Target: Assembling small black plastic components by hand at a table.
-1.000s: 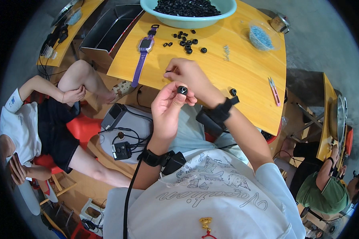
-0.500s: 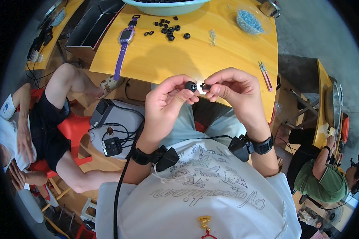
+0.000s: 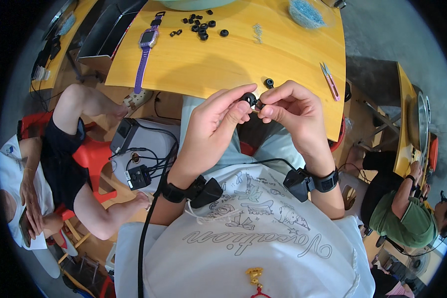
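Above my lap, by the table's near edge, my left hand (image 3: 227, 110) pinches a round black plastic piece (image 3: 249, 98) with a hole in it. My right hand (image 3: 294, 107) grips a smaller black piece (image 3: 260, 105) between thumb and fingers, mostly covered by the fingertips. The two pieces meet or nearly meet; whether they are joined I cannot tell. Just beyond my right fingers, one black round part (image 3: 268, 83) lies on the table's edge. Farther back is a loose group of several small black round parts (image 3: 203, 30).
On the yellow table (image 3: 193, 64) lie a purple-strapped watch (image 3: 147, 39), red-handled thread snips (image 3: 329, 82) and scattered pale beads (image 3: 258, 34). A clear bowl of blue beads (image 3: 305, 14) and a pale green basin (image 3: 198, 4) stand farther back. Other people sit at both sides.
The two black pieces have come together from a small gap, and the round one is turned. The view has shifted, and a black part now shows past my right fingers.
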Tool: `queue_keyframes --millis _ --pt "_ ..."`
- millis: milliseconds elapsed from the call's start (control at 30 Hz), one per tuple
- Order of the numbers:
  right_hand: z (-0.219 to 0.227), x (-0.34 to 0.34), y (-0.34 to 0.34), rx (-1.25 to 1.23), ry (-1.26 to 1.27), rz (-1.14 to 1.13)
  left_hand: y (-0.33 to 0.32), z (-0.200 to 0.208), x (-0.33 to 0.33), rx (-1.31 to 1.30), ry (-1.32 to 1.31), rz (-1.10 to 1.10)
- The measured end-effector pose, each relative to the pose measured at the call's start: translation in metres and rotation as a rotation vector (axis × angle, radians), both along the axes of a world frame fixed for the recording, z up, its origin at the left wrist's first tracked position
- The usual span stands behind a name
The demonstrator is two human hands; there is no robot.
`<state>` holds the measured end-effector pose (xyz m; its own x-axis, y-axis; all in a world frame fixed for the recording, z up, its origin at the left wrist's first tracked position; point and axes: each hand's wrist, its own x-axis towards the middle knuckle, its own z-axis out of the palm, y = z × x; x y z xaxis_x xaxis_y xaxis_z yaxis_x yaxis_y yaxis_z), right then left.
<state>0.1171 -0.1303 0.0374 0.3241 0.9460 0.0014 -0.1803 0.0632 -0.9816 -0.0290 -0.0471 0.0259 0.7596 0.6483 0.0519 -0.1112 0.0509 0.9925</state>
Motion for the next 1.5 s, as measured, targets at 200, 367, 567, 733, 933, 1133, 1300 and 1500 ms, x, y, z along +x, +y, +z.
queue_keyframes --millis 200,367,567,733,933,1133,1300,1500 --pt "-0.013 -0.001 -0.007 -0.012 0.152 -0.015 -0.001 -0.002 0.003 0.242 0.079 -0.012" --pt "-0.021 -0.005 -0.008 -0.05 0.271 -0.104 -0.001 0.0 0.008 0.43 0.095 -0.04" --pt "-0.032 -0.008 -0.013 -0.115 0.377 -0.128 -0.001 -0.01 0.011 0.629 0.26 -0.037" --pt "-0.042 -0.007 -0.018 -0.207 0.374 -0.146 -0.001 -0.023 0.015 0.973 0.284 0.002" --pt "-0.04 -0.009 -0.021 -0.194 0.239 -0.149 0.0 -0.028 0.017 1.013 0.251 -0.048" --pt "-0.037 -0.007 -0.022 -0.22 0.342 -0.136 -0.002 -0.024 0.017 1.009 0.257 -0.089" --pt "-0.04 -0.007 -0.022 -0.196 0.291 -0.146 0.001 -0.027 0.017 1.075 0.213 -0.094" --pt "-0.039 -0.008 -0.024 -0.174 0.337 -0.129 0.004 -0.026 0.016 1.051 0.21 -0.068"
